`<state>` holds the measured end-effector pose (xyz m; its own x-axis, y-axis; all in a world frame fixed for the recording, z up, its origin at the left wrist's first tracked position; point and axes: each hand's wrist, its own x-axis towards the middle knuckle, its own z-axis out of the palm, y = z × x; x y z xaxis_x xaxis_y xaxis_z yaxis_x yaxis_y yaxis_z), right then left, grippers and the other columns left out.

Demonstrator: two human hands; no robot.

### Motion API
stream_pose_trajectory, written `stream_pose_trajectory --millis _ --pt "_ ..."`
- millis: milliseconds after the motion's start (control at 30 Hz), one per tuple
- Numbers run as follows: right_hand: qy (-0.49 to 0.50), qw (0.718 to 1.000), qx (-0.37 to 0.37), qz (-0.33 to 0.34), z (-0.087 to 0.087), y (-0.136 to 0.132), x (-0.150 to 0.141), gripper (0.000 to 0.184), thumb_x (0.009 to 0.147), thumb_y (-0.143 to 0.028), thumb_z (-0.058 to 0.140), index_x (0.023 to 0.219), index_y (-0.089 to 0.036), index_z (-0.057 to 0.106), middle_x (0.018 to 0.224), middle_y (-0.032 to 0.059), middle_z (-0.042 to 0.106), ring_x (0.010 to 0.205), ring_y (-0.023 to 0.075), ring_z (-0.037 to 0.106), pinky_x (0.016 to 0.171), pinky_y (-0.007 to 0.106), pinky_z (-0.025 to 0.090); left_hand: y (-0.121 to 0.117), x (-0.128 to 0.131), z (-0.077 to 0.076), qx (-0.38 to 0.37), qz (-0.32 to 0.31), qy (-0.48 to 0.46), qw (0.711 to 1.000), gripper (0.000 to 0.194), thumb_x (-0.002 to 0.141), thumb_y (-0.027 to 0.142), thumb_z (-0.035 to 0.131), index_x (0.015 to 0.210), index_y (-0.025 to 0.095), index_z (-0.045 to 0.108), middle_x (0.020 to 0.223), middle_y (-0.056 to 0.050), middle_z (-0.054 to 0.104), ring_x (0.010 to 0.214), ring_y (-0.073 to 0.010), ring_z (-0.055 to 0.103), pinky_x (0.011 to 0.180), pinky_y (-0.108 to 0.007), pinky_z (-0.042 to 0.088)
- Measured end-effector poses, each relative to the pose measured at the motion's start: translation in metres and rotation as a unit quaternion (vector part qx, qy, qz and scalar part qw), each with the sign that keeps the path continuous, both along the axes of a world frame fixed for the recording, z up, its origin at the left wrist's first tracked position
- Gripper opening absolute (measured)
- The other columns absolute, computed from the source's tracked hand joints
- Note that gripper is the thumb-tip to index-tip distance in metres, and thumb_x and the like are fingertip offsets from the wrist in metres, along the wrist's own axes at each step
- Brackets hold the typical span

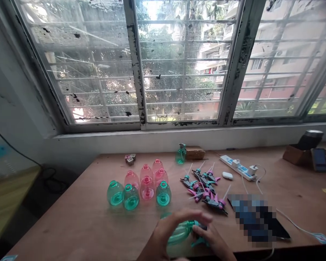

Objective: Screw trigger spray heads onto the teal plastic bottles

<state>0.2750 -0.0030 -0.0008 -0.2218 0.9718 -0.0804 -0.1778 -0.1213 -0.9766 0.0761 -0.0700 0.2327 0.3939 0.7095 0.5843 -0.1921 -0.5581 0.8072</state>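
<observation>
My left hand (163, 232) curls around a translucent green bottle (179, 235), tilted so that its neck points right. My right hand (216, 239) grips a teal and dark spray head (199, 241) at the mouth of that bottle. Whether the threads are engaged cannot be seen. Beyond my left hand stand open-necked green bottles (163, 194) and pink bottles (147, 188), upright in a loose group. A pile of loose spray heads (206, 185) in pink, teal and dark plastic lies past my right hand, thin tubes sticking out.
At the back, a green bottle with a spray head (180, 155) stands beside a cardboard box (195, 152). Small blocks (129, 159) sit back left. On the right are a power strip (237, 167), a white case (227, 175), a pixelated tablet-like device (279, 226), cables, and a phone (319, 160).
</observation>
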Motion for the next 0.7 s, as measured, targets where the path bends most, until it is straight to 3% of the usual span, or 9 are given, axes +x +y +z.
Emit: stream_pose_trajectory --millis 67,133,200,233,300,400,467,567,700 --pt "0.028 1.0 0.011 -0.003 -0.001 0.0 -0.002 0.046 0.069 -0.053 0.083 0.09 -0.019 0.062 0.064 -0.0027 0.069 0.058 0.0183 0.064 0.058 0.031 0.054 0.008 -0.016 -0.041 -0.024 0.097 0.005 0.995 0.037 0.087 0.054 0.063 0.112 0.028 0.071 0.101 -0.006 0.077 0.097 -0.0259 0.071 0.087 -0.034 0.055" --pt "0.044 0.999 0.015 -0.001 -0.003 0.001 -0.003 0.045 0.071 -0.051 0.082 0.093 -0.019 0.061 0.065 -0.0019 0.07 0.057 0.0182 0.065 0.057 0.031 0.053 0.015 -0.033 -0.093 -0.059 0.262 -0.001 0.963 0.031 0.087 0.053 0.062 0.098 0.025 0.074 0.104 -0.008 0.075 0.104 -0.0287 0.066 0.096 -0.039 0.05" --pt "0.046 0.999 0.018 -0.001 -0.006 0.001 -0.003 0.043 0.073 -0.049 0.081 0.094 -0.018 0.06 0.065 -0.0013 0.07 0.058 0.0188 0.066 0.058 0.031 0.053 0.024 -0.048 -0.142 -0.128 0.387 -0.008 0.913 0.04 0.087 0.055 0.06 0.11 0.023 0.068 0.123 -0.012 0.067 0.119 -0.0315 0.058 0.103 -0.042 0.045" --pt "0.046 0.999 0.02 -0.003 -0.008 0.001 -0.003 0.043 0.074 -0.049 0.081 0.095 -0.018 0.06 0.065 -0.0013 0.07 0.058 0.0191 0.066 0.059 0.032 0.053 0.028 -0.053 -0.162 -0.175 0.398 -0.002 0.901 0.051 0.087 0.06 0.057 0.12 0.021 0.062 0.13 -0.014 0.062 0.124 -0.0325 0.055 0.105 -0.043 0.044" --pt "0.048 0.999 0.021 -0.012 -0.01 0.002 -0.002 0.045 0.073 -0.05 0.081 0.095 -0.019 0.059 0.065 -0.0017 0.07 0.058 0.0191 0.066 0.059 0.032 0.052 0.039 -0.059 -0.188 -0.257 0.349 0.026 0.901 0.075 0.084 0.07 0.052 0.135 0.015 0.051 0.134 -0.019 0.06 0.126 -0.0346 0.056 0.106 -0.045 0.044" --pt "0.049 0.998 0.024 -0.023 -0.009 0.003 -0.004 0.046 0.072 -0.052 0.081 0.093 -0.018 0.059 0.064 -0.0022 0.069 0.056 0.018 0.064 0.057 0.03 0.052 0.052 -0.06 -0.199 -0.294 0.271 0.057 0.915 0.084 0.079 0.077 0.051 0.13 0.012 0.061 0.13 -0.021 0.066 0.125 -0.0368 0.06 0.106 -0.046 0.047" --pt "0.042 0.998 0.028 -0.026 -0.007 0.003 -0.006 0.044 0.071 -0.051 0.083 0.09 -0.018 0.06 0.063 -0.0024 0.068 0.056 0.0173 0.064 0.057 0.03 0.051 0.057 -0.061 -0.196 -0.295 0.235 0.077 0.923 0.084 0.07 0.075 0.066 0.127 0.014 0.065 0.134 -0.018 0.066 0.131 -0.0377 0.055 0.112 -0.047 0.041" --pt "0.028 0.999 0.031 -0.026 -0.003 0.003 -0.01 0.042 0.072 -0.05 0.082 0.089 -0.018 0.06 0.062 -0.0022 0.068 0.055 0.0174 0.064 0.057 0.03 0.052 0.059 -0.065 -0.195 -0.273 0.176 0.102 0.94 0.097 0.053 0.058 0.088 0.138 0.023 0.058 0.146 -0.013 0.058 0.142 -0.0371 0.042 0.12 -0.047 0.029" --pt "0.021 0.999 0.032 -0.032 -0.002 0.004 -0.012 0.045 0.071 -0.053 0.081 0.09 -0.018 0.061 0.06 -0.0017 0.068 0.054 0.0178 0.063 0.056 0.031 0.052 0.062 -0.072 -0.21 -0.251 0.093 0.066 0.961 0.1 0.064 0.061 0.081 0.15 0.028 0.042 0.148 -0.011 0.056 0.139 -0.0341 0.047 0.117 -0.046 0.036"
